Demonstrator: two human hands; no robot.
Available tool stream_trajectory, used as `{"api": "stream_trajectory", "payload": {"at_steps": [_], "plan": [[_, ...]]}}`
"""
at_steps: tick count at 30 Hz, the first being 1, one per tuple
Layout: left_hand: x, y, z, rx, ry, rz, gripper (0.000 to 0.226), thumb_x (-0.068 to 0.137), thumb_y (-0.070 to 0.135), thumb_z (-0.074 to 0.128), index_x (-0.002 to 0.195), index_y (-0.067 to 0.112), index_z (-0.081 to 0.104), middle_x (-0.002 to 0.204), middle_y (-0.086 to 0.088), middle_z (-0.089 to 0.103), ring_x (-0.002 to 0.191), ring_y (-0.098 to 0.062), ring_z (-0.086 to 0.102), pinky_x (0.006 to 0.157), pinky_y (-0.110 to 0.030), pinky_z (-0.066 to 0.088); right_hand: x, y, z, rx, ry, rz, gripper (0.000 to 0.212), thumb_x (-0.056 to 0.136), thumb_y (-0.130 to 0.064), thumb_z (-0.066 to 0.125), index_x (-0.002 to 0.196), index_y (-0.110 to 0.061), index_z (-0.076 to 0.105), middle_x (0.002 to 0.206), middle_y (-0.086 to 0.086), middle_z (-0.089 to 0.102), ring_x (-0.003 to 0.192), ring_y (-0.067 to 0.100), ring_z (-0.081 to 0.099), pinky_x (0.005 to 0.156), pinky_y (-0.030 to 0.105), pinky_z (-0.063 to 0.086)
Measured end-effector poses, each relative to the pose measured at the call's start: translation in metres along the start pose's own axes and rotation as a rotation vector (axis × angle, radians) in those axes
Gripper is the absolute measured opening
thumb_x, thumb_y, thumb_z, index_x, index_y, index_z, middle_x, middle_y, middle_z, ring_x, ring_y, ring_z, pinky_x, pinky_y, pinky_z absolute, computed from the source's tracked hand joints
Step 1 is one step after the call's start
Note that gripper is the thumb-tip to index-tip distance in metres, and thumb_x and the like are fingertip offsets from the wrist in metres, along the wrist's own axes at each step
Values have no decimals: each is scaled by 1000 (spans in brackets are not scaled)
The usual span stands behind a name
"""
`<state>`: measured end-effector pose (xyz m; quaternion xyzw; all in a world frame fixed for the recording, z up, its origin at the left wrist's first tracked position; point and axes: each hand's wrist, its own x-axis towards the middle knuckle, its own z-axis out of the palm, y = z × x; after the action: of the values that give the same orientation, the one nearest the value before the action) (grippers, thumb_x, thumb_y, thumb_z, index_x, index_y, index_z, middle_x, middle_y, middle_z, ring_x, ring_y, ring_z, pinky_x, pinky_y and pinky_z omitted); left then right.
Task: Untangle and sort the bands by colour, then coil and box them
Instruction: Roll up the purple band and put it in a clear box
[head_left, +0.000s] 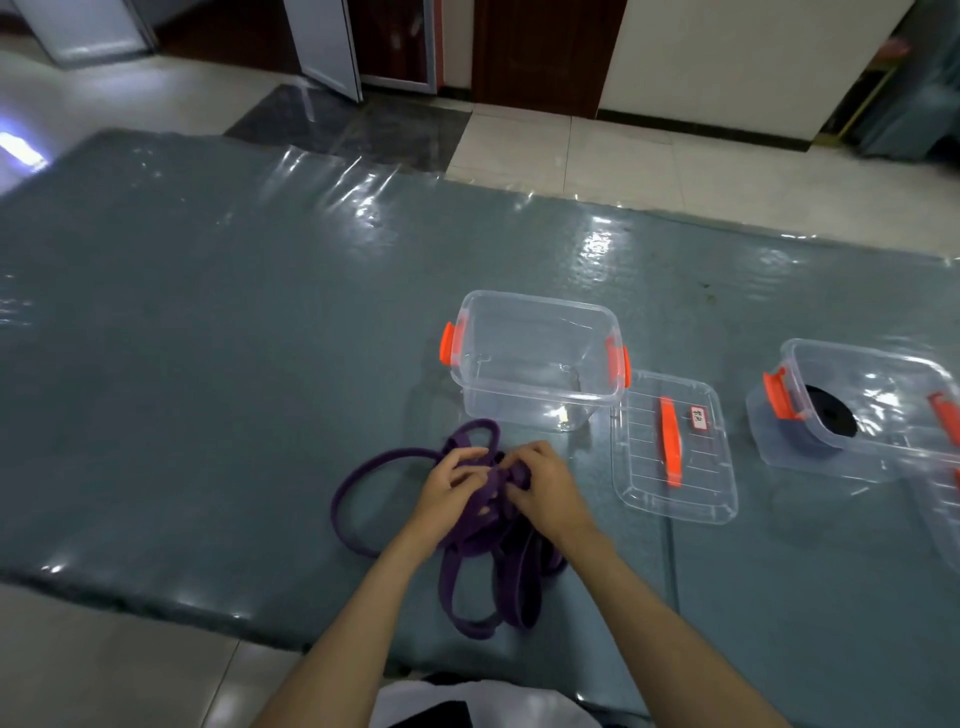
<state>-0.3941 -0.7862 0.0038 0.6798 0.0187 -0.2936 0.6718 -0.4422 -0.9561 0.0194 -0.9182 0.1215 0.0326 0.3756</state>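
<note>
You're mid-untangle: your left hand (451, 483) and right hand (540, 486) both pinch the purple bands (467, 540) lying on the mat (208, 364) before the empty box (535, 358). Next, free one loop and coil it.

On the mat (208, 364), the tangled bands (467, 551) lie nearest; the open box (535, 358) sits behind them, its lid (675, 447) right of it, and a second box (862, 405) farther right holds a coiled band (831, 410).

1. Grey-green mat (208, 338), plastic-covered, lies on the tiled floor (649, 161).
2. On it: tangled purple bands (363, 467), an empty clear box (535, 358), a loose lid (672, 447), a second box (857, 405) holding a black coil (831, 410).
</note>
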Motion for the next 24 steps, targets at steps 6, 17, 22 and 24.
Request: {"api": "stream_trajectory", "payload": {"at_steps": [6, 17, 22, 24], "plan": [[-1, 37, -7, -64, -73, 11, 41, 96, -8, 59, 120, 24, 71, 105, -7, 77, 87, -17, 73, 71, -26, 61, 11, -16, -19, 458, 172, 228, 19, 89, 1, 73, 103, -12, 72, 102, 4, 73, 88, 21, 70, 73, 18, 58], [2, 122, -12, -303, -407, 0, 55, 99, -22, 44, 146, 5, 56, 142, -18, 65, 125, -38, 67, 99, -45, 61, 20, -53, -100, 903, 104, -109, 36, 89, -12, 83, 124, -17, 74, 118, 3, 79, 110, 24, 77, 97, 29, 59], [2, 151, -3, -401, -401, 69, 50, 98, -19, 49, 143, 2, 58, 143, -16, 65, 122, -30, 70, 97, -36, 61, 34, -67, -115, 717, 295, -144, 19, 89, -8, 81, 105, -18, 81, 98, 0, 82, 93, 20, 79, 89, 45, 64], [4, 161, 0, -380, -393, 83, 47, 99, -13, 54, 143, 4, 59, 141, -18, 67, 122, -28, 70, 98, -34, 60, 39, -72, -120, 552, 347, -216, 15, 90, -15, 82, 100, -25, 81, 103, -8, 80, 101, 13, 74, 92, 42, 61]]}}
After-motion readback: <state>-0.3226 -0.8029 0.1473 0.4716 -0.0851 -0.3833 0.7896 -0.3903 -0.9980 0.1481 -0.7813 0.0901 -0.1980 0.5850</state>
